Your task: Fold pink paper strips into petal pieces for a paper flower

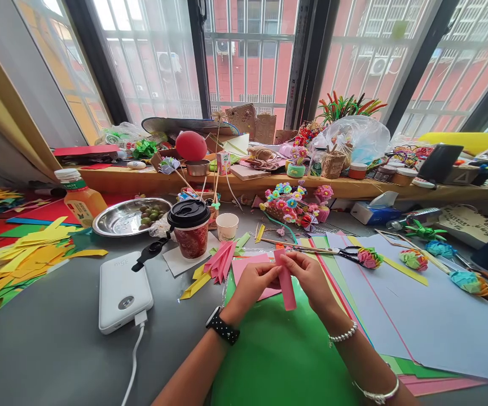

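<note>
Between my two hands is a narrow pink paper strip [288, 292], upright over a green mat [286, 349]. The fingers of my left hand [257, 282] pinch its left edge. From the other side, the thumb and fingers of my right hand [309, 276] grip it near the top. Under and behind my left hand lies a flat pink paper sheet [244, 266]. Just left of that are several folded pink paper pieces [222, 260] and a few folded yellow paper pieces [196, 283].
A lidded paper cup [189, 239] and a white power bank [121, 293] stand to the left. Scissors [349, 254] lie on large white sheets [434, 316] at right, near folded paper balls [413, 259]. Yellow strips [27, 254] pile up far left.
</note>
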Demonstrator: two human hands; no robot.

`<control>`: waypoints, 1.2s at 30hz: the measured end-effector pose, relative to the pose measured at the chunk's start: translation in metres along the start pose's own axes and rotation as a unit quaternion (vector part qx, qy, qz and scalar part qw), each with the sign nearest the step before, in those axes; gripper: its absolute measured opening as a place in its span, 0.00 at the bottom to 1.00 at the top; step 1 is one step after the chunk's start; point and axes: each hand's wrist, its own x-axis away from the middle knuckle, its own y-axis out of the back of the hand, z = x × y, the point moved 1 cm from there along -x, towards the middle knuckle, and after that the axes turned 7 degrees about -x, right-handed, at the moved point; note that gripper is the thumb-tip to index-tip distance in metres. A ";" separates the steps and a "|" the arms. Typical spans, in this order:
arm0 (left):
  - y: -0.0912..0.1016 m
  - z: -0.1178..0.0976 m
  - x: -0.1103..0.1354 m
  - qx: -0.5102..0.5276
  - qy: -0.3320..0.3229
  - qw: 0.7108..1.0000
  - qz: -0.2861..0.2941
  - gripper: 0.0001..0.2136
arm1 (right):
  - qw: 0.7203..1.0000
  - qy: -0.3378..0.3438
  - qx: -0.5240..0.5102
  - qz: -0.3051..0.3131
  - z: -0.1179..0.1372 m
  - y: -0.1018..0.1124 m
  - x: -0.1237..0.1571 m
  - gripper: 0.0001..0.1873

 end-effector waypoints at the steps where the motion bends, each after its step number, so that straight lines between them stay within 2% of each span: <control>1: 0.000 0.000 0.000 -0.002 0.000 1.000 0.000 0.14 | 1.000 0.000 0.000 0.002 0.000 0.000 0.000 0.13; 16: 0.000 0.002 0.000 -0.020 -0.009 1.000 0.005 0.14 | 0.998 0.031 0.041 -0.029 -0.001 -0.001 0.001 0.13; 23: 0.002 0.001 -0.001 -0.021 -0.003 0.999 -0.034 0.13 | 0.994 0.060 0.083 -0.032 0.003 -0.002 0.004 0.13; 29: 0.003 0.001 -0.001 -0.025 0.011 1.000 -0.012 0.13 | 0.995 0.051 0.074 -0.038 0.002 -0.001 0.002 0.13; 33: 0.005 -0.002 0.001 -0.041 0.005 0.998 -0.050 0.13 | 0.994 0.057 0.087 -0.038 0.002 0.000 0.002 0.14; 36: 0.009 -0.007 0.002 -0.039 -0.007 0.996 -0.083 0.14 | 0.996 0.028 0.081 0.002 0.001 0.001 0.002 0.16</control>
